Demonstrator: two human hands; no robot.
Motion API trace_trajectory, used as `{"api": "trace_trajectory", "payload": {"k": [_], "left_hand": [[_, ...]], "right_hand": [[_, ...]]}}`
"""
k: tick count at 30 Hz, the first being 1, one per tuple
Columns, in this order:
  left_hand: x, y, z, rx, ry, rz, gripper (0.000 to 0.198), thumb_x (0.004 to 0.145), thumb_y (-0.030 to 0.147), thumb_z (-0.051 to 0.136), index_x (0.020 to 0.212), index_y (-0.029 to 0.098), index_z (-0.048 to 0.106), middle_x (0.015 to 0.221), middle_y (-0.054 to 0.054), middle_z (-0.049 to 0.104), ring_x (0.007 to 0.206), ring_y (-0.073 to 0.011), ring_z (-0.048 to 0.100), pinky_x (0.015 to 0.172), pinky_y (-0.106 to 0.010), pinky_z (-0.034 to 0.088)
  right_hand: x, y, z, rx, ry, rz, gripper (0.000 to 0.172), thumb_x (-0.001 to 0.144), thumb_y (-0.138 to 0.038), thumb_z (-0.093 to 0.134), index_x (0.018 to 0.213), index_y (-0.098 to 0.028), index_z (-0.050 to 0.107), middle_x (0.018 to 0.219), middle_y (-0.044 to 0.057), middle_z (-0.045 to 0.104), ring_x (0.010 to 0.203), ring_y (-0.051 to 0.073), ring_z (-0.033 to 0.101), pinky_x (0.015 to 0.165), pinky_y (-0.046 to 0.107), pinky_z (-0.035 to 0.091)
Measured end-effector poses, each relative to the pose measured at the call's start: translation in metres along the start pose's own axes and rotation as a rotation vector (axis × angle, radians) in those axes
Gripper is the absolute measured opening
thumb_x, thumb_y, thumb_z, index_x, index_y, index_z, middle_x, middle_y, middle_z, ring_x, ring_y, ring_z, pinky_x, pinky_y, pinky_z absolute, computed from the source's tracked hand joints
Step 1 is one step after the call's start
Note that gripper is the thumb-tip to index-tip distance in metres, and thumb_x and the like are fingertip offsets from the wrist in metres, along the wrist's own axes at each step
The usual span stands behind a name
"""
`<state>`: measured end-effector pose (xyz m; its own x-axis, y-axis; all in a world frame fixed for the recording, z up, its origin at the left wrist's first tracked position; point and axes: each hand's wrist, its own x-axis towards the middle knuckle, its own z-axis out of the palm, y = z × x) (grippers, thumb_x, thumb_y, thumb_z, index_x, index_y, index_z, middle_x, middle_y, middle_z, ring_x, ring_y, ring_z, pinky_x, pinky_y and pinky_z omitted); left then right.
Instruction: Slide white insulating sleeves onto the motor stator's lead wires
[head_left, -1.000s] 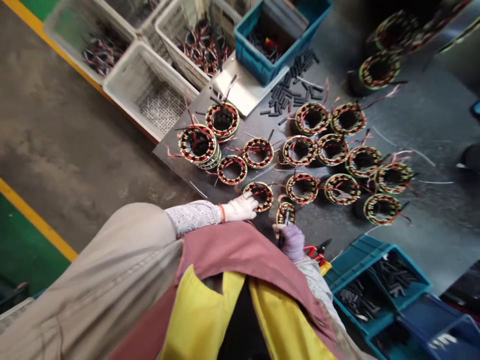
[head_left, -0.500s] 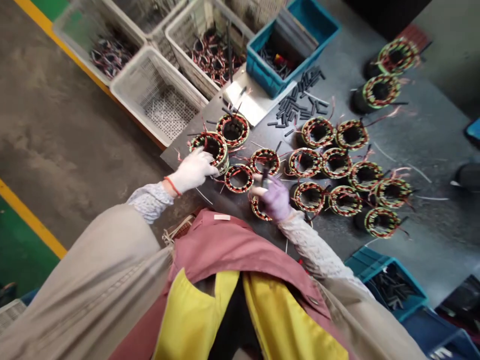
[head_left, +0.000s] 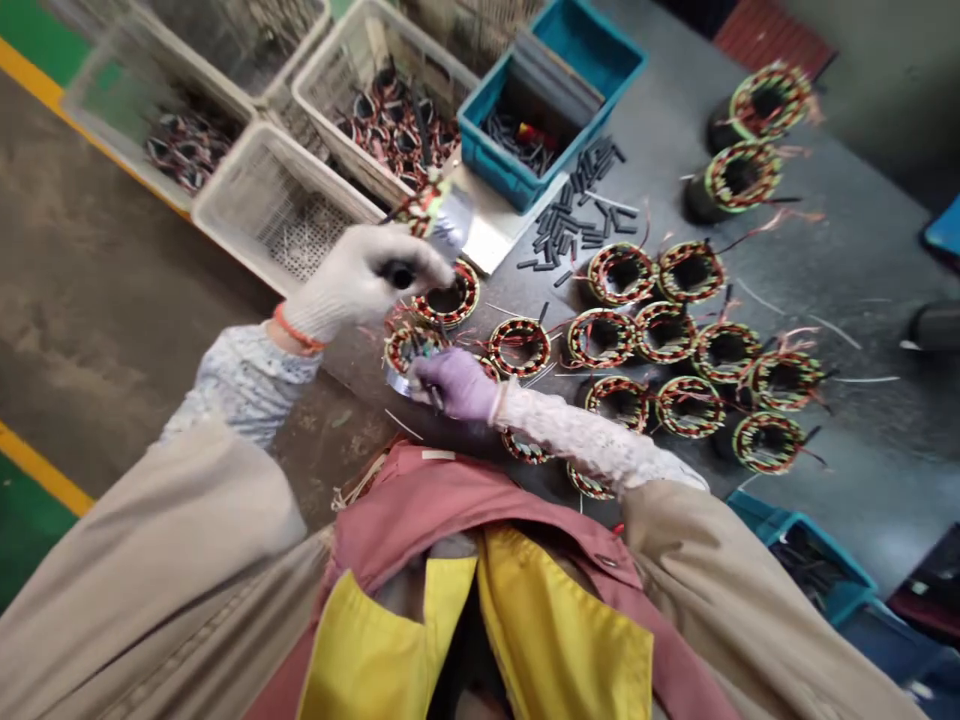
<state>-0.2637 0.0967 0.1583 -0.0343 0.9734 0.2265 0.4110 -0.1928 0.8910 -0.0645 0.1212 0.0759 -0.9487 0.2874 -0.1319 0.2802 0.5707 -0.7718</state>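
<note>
My left hand (head_left: 360,275), in a white glove, is lifted above the table's left corner and closed on a wound stator ring (head_left: 431,212), which is blurred by motion. My right hand (head_left: 454,383), in a purple glove, rests closed on the stack of stator rings (head_left: 405,345) at the table's near left, with a thin dark tool or tube pinched in its fingers. Several more copper-wound rings (head_left: 634,335) with red lead wires lie in rows across the dark table (head_left: 847,470).
A blue bin (head_left: 551,95) of black tubes stands at the back, with loose black sleeves (head_left: 577,215) and a metal plate (head_left: 484,240) beside it. White baskets (head_left: 285,205) sit on the floor at left; one holds rings (head_left: 390,120). Blue bins (head_left: 817,570) lie near right.
My left hand rose from the ring stack with one ring in it. My right hand moved left onto the stack. The view shifted slightly.
</note>
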Motion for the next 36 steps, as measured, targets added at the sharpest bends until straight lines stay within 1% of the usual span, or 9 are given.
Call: {"api": "trace_trajectory", "payload": {"k": [3, 7, 13, 16, 19, 25, 30, 34, 36], "left_hand": [[0.063, -0.015, 0.039, 0.078, -0.266, 0.138, 0.023, 0.078, 0.008, 0.061, 0.089, 0.018, 0.079, 0.086, -0.003, 0.074, 0.080, -0.0164, 0.068, 0.076, -0.030, 0.054], [0.117, -0.042, 0.106, 0.539, -0.540, 0.131, 0.032, 0.076, 0.010, 0.059, 0.096, 0.024, 0.079, 0.088, -0.003, 0.072, 0.086, -0.0203, 0.067, 0.076, -0.032, 0.048], [0.117, -0.074, 0.176, 0.844, -0.864, 0.126, 0.038, 0.081, 0.017, 0.053, 0.111, 0.026, 0.076, 0.099, -0.007, 0.073, 0.092, -0.0241, 0.067, 0.073, -0.032, 0.044], [0.106, -0.071, 0.170, 0.803, -0.925, 0.082, 0.040, 0.082, 0.015, 0.052, 0.113, 0.026, 0.074, 0.107, -0.007, 0.073, 0.098, -0.0235, 0.066, 0.077, -0.031, 0.045], [0.084, -0.059, 0.127, 0.698, -0.825, 0.116, 0.040, 0.078, 0.010, 0.052, 0.107, 0.024, 0.076, 0.116, -0.005, 0.070, 0.115, -0.0253, 0.059, 0.093, -0.035, 0.045], [-0.045, -0.051, 0.039, 0.493, -0.363, -0.219, 0.036, 0.067, 0.005, 0.046, 0.085, 0.017, 0.074, 0.106, -0.007, 0.072, 0.102, -0.0238, 0.064, 0.091, -0.040, 0.049], [-0.140, -0.038, 0.075, -0.193, 0.091, -0.634, 0.007, 0.072, 0.017, 0.056, 0.066, 0.018, 0.058, 0.090, -0.006, 0.072, 0.092, -0.0209, 0.067, 0.090, -0.040, 0.053], [-0.159, -0.009, 0.108, -0.911, 0.239, -0.960, 0.034, 0.062, 0.024, 0.077, 0.090, 0.021, 0.058, 0.104, -0.004, 0.069, 0.076, -0.0151, 0.066, 0.065, -0.029, 0.055], [-0.156, -0.003, 0.112, -1.106, 0.288, -1.026, 0.040, 0.060, 0.034, 0.081, 0.085, 0.021, 0.053, 0.091, -0.001, 0.067, 0.052, -0.0066, 0.052, 0.044, -0.019, 0.039]], "right_hand": [[-0.056, -0.004, -0.033, 0.277, 0.248, 0.122, 0.028, 0.087, -0.042, 0.064, 0.081, -0.022, 0.045, 0.073, -0.004, 0.055, 0.060, 0.011, 0.054, 0.058, 0.025, 0.050], [-0.120, -0.001, -0.068, 0.680, 0.839, 0.392, 0.037, 0.073, -0.034, 0.077, 0.077, -0.022, 0.042, 0.071, -0.006, 0.051, 0.058, 0.009, 0.051, 0.054, 0.022, 0.045], [-0.113, 0.059, -0.104, 0.268, 1.173, 0.293, 0.035, 0.068, -0.033, 0.077, 0.075, -0.022, 0.045, 0.072, -0.005, 0.052, 0.065, 0.011, 0.054, 0.065, 0.026, 0.048], [-0.079, 0.100, -0.115, 0.031, 1.059, 0.274, 0.027, 0.076, -0.035, 0.068, 0.075, -0.023, 0.044, 0.071, -0.003, 0.053, 0.066, 0.013, 0.055, 0.069, 0.029, 0.048], [-0.050, 0.126, -0.118, -0.260, 0.702, 0.432, 0.016, 0.078, -0.029, 0.062, 0.073, -0.022, 0.049, 0.071, 0.000, 0.059, 0.071, 0.017, 0.057, 0.072, 0.031, 0.046], [-0.035, 0.135, -0.131, -0.570, 0.219, 0.530, 0.009, 0.075, -0.023, 0.068, 0.082, -0.018, 0.065, 0.075, 0.007, 0.066, 0.066, 0.016, 0.047, 0.066, 0.031, 0.030], [-0.045, 0.125, -0.150, -0.674, 0.062, 0.562, 0.012, 0.069, -0.017, 0.070, 0.067, -0.020, 0.059, 0.055, -0.001, 0.048, 0.056, 0.011, 0.024, 0.063, 0.032, 0.022], [-0.064, 0.119, -0.158, -0.725, -0.117, 0.437, 0.021, 0.058, -0.007, 0.070, 0.071, -0.021, 0.060, 0.059, 0.003, 0.057, 0.060, 0.015, 0.039, 0.067, 0.034, 0.027], [-0.073, 0.125, -0.157, -0.739, -0.140, 0.415, 0.022, 0.058, -0.007, 0.069, 0.074, -0.020, 0.062, 0.064, 0.006, 0.062, 0.064, 0.017, 0.047, 0.070, 0.035, 0.030]]}}
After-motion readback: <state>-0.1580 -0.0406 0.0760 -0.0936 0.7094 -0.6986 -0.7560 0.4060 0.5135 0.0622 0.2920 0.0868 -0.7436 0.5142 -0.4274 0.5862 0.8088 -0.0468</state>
